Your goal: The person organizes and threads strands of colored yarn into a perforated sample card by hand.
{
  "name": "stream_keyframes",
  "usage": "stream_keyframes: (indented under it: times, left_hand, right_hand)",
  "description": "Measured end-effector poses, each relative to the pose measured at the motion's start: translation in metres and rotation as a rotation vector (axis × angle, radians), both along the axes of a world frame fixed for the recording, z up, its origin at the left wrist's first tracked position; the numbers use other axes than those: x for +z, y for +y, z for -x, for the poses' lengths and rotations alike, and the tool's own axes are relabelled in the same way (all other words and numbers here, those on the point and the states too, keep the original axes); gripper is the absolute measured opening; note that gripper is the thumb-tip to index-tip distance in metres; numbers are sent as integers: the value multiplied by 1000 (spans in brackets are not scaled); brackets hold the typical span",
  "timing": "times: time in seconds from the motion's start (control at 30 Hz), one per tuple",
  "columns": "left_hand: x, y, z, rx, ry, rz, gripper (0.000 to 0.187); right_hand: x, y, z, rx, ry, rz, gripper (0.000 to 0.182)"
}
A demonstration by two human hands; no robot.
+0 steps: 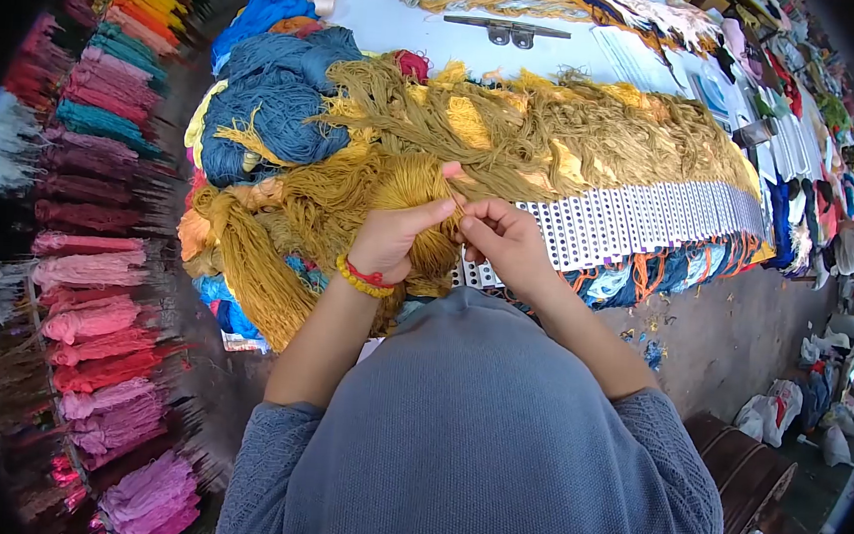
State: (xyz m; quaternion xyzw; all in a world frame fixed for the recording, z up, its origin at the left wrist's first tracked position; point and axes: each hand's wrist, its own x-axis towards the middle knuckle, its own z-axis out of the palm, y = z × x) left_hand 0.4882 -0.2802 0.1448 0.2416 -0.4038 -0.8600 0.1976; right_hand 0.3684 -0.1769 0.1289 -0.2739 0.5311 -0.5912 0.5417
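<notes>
My left hand [394, 236], with a red and a yellow band at its wrist, is closed around a mustard yarn skein [408, 183]. Close beside it, my right hand [509, 241] pinches thumb and forefinger together at the skein's right edge, on what looks like a thin yarn strand. Loose mustard yarn [257, 254] hangs over the table's near left edge. Just beyond my right hand runs a row of white cards with punched holes [642, 216], with olive yarn [608, 131] spread out behind them.
Blue yarn bundles [279, 105] are heaped at the table's left end. A black metal clip [506, 27] lies on the white tabletop [386, 23]. Colourful skeins [91, 331] hang on a rack to the left. A brown stool-like object [733, 457] stands at lower right.
</notes>
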Motion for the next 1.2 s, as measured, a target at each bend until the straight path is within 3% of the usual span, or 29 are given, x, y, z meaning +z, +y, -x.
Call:
stream_keyframes:
  times: [0.33,0.57,0.63,0.67,0.7,0.73,0.8,0.87,0.9,0.97,1.07,1.2]
  left_hand:
    - [4,7,0,33,-6,158,45]
    - [-4,8,-1,48,-15,134,31]
    - [-7,4,-5,-2,-8,114,27]
    - [-6,3,-7,-58,9,-83,26]
    - [-6,3,-7,-113,26,-279,25]
    - [-8,2,-8,-112,27,-278,25]
    - [-14,1,-8,-185,221,-339,28]
    - [-7,4,-6,-133,195,-347,29]
    - [-3,7,-3,-81,171,-352,30]
    - [-2,10,0,-57,141,-311,31]
    - [-4,14,1,-31,101,-224,31]
    - [-8,14,0,-47,83,-115,35]
  right_hand:
    - [4,5,-1,-75,-42,31,9]
    - [0,8,0,-129,33,86,5]
    - [10,7,4,-188,-342,-41,10]
    - [6,8,12,-118,-662,-8,17]
    - [0,8,19,22,-870,162,20]
    - [-4,8,25,168,-1070,336,25]
    - [15,11,25,144,-1046,351,27]
    - [27,13,24,120,-991,347,34]
    - [18,11,25,174,-870,387,32]
    - [16,9,24,87,-365,202,26]
    - [22,7,4,-16,40,45,11]
    - [1,4,3,19,37,108,7]
